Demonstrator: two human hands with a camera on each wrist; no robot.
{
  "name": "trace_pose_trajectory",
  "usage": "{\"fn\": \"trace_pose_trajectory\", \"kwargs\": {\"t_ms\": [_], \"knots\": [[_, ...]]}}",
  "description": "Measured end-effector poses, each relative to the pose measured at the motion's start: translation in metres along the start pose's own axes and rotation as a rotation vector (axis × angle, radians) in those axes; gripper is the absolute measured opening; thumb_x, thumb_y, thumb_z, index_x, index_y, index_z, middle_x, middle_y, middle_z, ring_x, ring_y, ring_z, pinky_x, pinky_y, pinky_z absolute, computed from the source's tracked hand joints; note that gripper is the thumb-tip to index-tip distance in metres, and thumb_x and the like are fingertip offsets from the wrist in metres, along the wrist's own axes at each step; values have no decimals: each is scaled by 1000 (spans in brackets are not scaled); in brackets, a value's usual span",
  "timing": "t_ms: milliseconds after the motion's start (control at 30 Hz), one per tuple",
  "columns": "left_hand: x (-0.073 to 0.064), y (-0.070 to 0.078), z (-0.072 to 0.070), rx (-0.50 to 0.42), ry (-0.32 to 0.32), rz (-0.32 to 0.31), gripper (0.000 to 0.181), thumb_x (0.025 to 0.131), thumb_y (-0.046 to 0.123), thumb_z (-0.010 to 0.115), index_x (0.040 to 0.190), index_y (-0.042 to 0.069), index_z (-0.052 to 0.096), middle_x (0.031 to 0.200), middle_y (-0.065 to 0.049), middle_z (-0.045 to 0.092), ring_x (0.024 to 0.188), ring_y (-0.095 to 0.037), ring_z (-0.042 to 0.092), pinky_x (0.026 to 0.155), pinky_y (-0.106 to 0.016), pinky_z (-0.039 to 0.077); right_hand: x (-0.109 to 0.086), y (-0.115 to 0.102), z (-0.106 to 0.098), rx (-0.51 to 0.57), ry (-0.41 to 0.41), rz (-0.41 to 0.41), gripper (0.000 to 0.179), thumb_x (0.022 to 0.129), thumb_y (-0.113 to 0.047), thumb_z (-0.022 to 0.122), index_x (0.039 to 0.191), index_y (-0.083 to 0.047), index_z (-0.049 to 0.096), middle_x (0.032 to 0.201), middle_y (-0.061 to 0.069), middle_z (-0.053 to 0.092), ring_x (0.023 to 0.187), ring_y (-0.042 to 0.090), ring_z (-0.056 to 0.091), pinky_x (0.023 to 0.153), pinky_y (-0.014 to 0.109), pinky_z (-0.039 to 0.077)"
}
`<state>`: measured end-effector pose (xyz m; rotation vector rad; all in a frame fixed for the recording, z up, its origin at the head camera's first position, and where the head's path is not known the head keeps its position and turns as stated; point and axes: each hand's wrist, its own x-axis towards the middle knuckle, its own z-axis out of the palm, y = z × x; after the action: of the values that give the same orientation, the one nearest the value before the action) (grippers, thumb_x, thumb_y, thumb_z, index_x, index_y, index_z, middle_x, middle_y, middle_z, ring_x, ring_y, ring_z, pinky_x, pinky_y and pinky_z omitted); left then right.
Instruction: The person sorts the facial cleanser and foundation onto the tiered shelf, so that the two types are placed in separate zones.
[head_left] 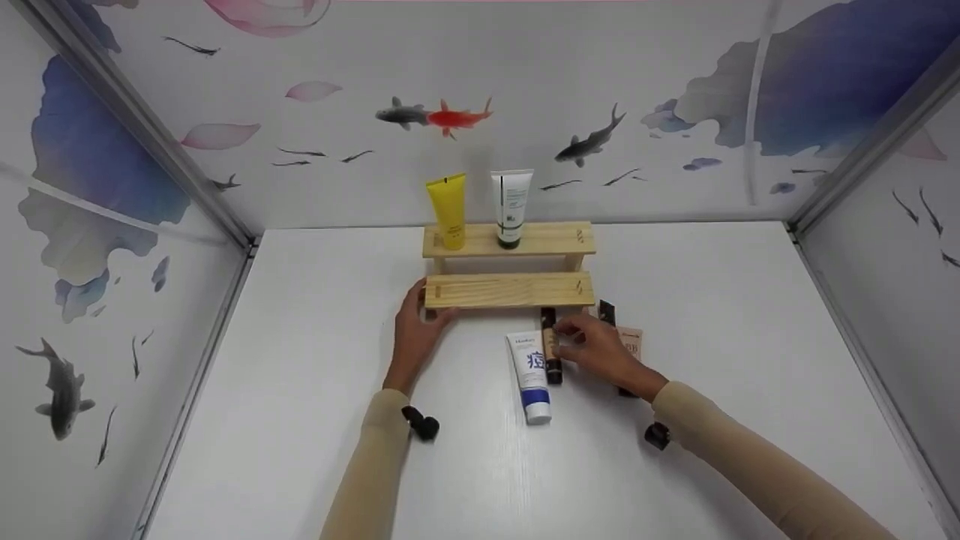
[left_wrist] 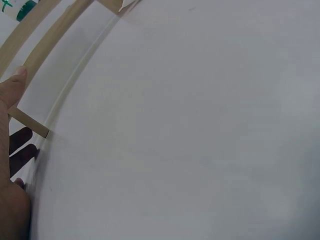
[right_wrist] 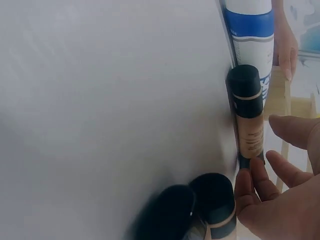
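From my feed, one smooth, pale-grained wooden rack (head_left: 510, 291) has two flat steps. My left hand (head_left: 420, 330) grips its lower step's left end, thumb on the front edge. The right hand (head_left: 600, 349), just before the rack's right half, holds its fingers loosely bent, thumb apart, at a slim tan-and-black tube (head_left: 550, 339); I can't tell whether they touch it. Two flattened, glossy tubes stand on the rack's upper step: one yellow (head_left: 448, 214), one white (head_left: 512, 202). In front of the rack lie at least four, including a blue-banded tube (head_left: 531, 375). White tabletop (head_left: 300, 450); fish-painted walls (head_left: 510, 45) surround it.
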<state>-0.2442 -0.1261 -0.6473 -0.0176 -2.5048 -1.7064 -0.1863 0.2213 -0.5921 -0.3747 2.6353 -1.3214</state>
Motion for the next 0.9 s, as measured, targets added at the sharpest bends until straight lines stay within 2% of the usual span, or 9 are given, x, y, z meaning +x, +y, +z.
{"fn": "trace_pose_trajectory", "kwargs": {"t_ms": [167,500,733,900], "knots": [[0,-1,0,-12,2,7,89,99,40,86,169,8,41,160,-13,55,154,-30,47,127,-46,37,1,-1,5,-33,8,36,44,98,-12,85,138,0,69,129,15,73,116,32,67,104,52,56],[0,-1,0,-20,-3,3,88,100,39,85,169,9,40,161,-12,54,154,-29,47,126,-46,39,6,-5,7,-49,5,105,47,100,-19,84,139,1,67,126,15,73,116,31,68,104,51,56],[0,0,0,0,-2,-5,88,99,44,84,169,11,41,163,-10,53,153,-26,48,127,-47,38,16,-6,9,-30,7,152,41,101,-21,81,134,0,70,120,13,74,107,27,68,91,46,59],[-1,0,0,0,-6,-9,89,100,45,83,170,11,40,164,-9,53,154,-25,47,129,-47,36,20,-9,9,-37,-6,177,56,100,-22,81,149,-3,62,120,14,74,102,27,69,86,42,59]]}}
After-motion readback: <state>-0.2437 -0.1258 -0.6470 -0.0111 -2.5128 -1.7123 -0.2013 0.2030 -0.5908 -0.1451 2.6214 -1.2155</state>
